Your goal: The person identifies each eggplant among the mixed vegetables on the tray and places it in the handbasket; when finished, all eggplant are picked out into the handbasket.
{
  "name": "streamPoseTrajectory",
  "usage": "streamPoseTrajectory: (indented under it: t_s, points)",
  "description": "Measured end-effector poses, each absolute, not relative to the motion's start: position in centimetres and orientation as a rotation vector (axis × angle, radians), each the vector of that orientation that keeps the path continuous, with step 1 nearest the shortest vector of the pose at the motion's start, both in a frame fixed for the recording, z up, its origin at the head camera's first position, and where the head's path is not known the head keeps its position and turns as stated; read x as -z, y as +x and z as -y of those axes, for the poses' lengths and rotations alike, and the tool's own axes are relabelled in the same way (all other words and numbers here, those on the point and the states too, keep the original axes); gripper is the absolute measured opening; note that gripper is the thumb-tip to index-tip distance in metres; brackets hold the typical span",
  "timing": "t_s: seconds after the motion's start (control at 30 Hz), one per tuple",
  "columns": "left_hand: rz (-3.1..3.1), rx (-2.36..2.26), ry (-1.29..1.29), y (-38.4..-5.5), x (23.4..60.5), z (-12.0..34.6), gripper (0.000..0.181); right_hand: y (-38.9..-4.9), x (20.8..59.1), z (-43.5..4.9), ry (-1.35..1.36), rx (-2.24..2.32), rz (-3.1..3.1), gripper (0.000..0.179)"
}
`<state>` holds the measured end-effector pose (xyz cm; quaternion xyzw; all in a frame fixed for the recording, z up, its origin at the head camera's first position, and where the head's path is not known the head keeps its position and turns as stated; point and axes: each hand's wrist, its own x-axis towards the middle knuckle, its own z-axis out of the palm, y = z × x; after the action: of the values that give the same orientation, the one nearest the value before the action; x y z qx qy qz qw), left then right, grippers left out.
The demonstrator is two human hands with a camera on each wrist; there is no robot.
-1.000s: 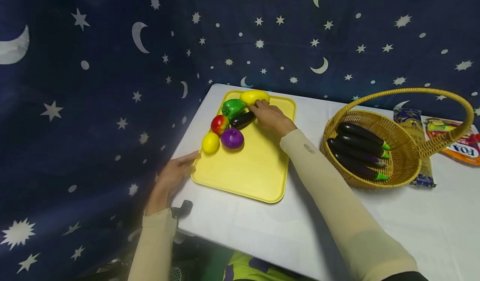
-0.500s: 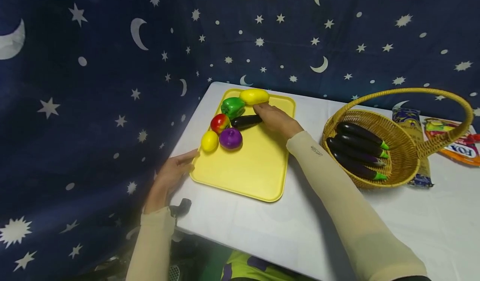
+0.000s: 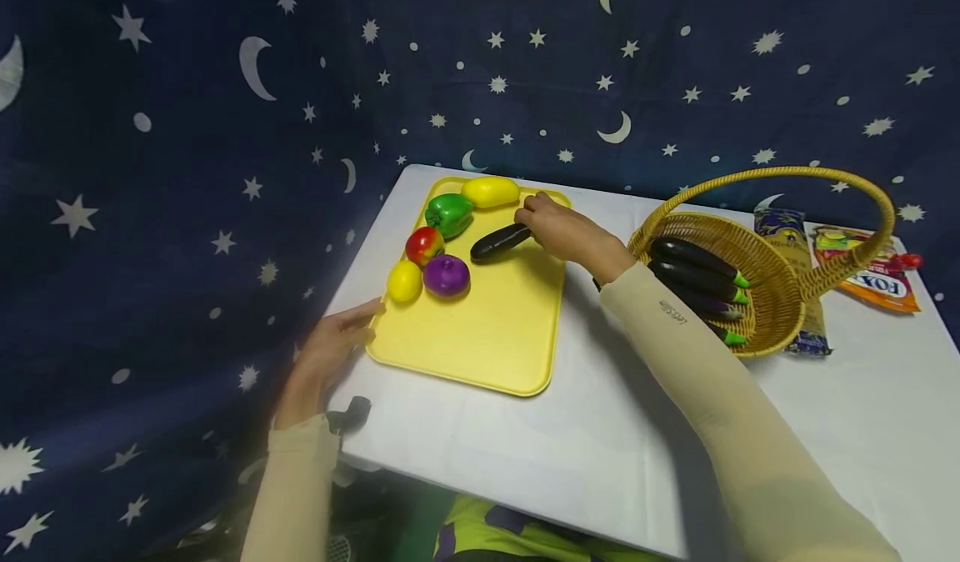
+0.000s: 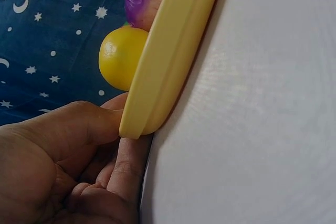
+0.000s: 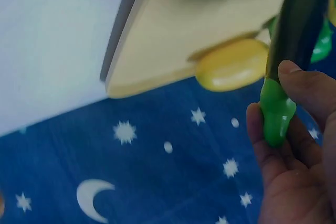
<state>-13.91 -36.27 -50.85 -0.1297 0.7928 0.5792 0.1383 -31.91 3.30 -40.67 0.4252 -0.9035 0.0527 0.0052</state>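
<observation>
My right hand (image 3: 566, 228) grips an eggplant (image 3: 497, 243) above the far right part of the yellow tray (image 3: 480, 353). In the right wrist view the thumb and fingers pinch around its green cap (image 5: 275, 114); the dark body points away from the palm. At the tray's near left corner, my left hand (image 3: 335, 347) holds the rim, thumb on the edge and a finger beneath it in the left wrist view. Along the tray's left side lie a yellow lemon (image 3: 405, 282), a purple onion (image 3: 447, 276), a red-yellow apple (image 3: 424, 246), a green bell pepper (image 3: 450, 215) and a long yellow fruit (image 3: 491, 192).
Right of the tray stands a wicker basket (image 3: 783, 316) with a tall handle, holding several eggplants (image 3: 693, 258). Behind it lie a blue and gold packet (image 3: 787, 241) and an orange FOX bag (image 3: 870, 283). A starry dark curtain (image 3: 525, 112) borders the white table (image 3: 600, 454).
My right hand has drawn the eggplant rightward, away from the bell pepper and apple, and lifted it. The left hand stays at the tray corner. The head view has shifted slightly.
</observation>
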Motion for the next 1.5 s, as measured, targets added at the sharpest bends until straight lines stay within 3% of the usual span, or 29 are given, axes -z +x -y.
streamPoseTrajectory:
  t_s: [0.4,1.0,1.3,1.5]
  points:
    - [-2.258,-1.692,-0.419,-13.5,51.1,36.3,0.058,-26.4,37.4,-8.1,1.432,-0.057,2.595,0.022]
    - [-2.289,-1.636,-0.441,-13.0,51.3,36.3,0.062,-18.4,32.8,-17.7,1.332,-0.218,2.542,0.043]
    - [-2.279,-1.616,-0.422,-13.2,51.0,36.0,0.061,-16.7,29.9,-23.9,1.163,-0.199,2.538,0.059]
    - [-2.323,-1.538,-0.412,-13.7,50.6,35.4,0.059,-17.9,29.8,-26.2,1.058,-0.177,2.592,0.050]
